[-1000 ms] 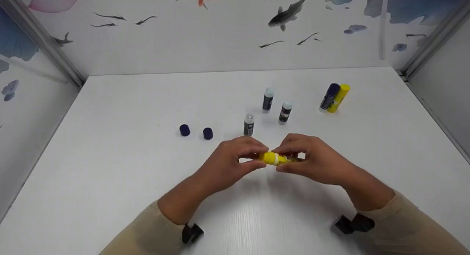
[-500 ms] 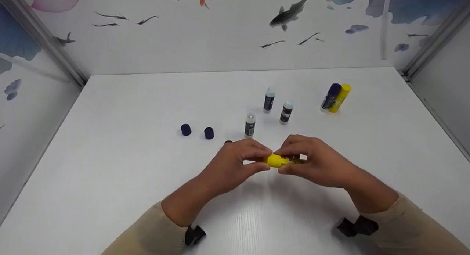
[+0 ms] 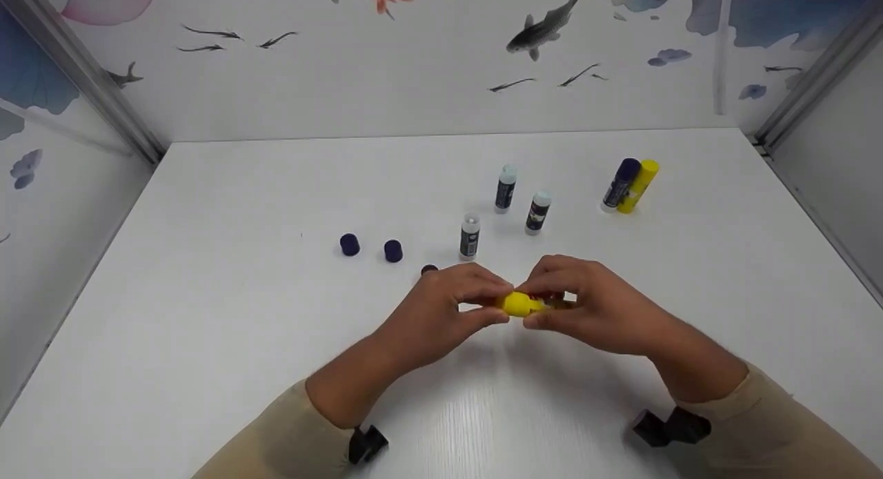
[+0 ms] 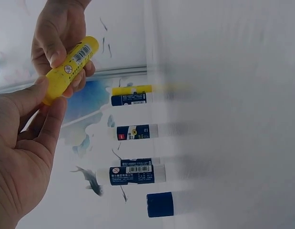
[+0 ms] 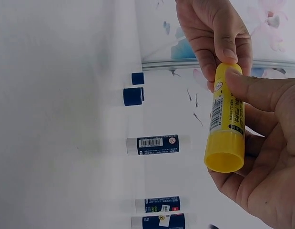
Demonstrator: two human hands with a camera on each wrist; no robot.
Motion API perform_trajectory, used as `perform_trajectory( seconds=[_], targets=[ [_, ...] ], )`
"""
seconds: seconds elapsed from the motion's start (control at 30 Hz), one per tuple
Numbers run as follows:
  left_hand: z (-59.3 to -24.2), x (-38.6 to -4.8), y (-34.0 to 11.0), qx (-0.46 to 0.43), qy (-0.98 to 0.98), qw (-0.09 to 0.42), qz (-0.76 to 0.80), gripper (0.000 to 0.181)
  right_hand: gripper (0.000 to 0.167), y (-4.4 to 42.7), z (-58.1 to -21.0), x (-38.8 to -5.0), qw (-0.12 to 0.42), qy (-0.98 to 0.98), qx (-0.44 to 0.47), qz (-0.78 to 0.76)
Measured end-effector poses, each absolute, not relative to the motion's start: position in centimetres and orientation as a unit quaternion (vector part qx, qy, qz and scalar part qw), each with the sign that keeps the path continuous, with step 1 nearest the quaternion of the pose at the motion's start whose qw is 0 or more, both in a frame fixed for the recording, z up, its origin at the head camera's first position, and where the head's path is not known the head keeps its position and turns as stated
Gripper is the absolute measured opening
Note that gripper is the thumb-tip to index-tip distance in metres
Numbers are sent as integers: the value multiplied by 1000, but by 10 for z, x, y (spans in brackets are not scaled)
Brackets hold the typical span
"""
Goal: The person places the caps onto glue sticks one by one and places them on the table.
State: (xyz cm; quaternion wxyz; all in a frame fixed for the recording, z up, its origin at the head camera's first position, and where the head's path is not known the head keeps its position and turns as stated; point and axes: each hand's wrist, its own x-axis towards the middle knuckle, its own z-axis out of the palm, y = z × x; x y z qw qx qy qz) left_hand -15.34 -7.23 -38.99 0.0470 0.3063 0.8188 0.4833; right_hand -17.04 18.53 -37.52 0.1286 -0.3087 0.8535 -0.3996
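Standing beyond yellow tube: three pale-topped sticks

Left hand pinches one end of a tilted yellow glue stick; right hand grips the other end. On the bench, a yellow tube and a navy tube stand side by side nearest the far right corner. Farther from it: three navy-labelled tubes, one partly hidden, then a blue cap.
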Motion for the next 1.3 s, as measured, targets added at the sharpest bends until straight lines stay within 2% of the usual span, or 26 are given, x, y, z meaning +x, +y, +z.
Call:
perform_trajectory(
  seconds=[0.53, 0.8, 1.3],
  targets=[
    [-383, -153, -70, 312, 811, 60, 492, 29, 25, 188, -368, -170, 140, 852, -312, -397],
    [-375, -157, -66, 322, 804, 61, 496, 29, 24, 194, -362, -171, 119, 852, -323, -394],
    [-363, -161, -63, 325, 801, 19, 503, 34, 29, 203, -350, -171, 78, 863, -310, -391]
  ],
)
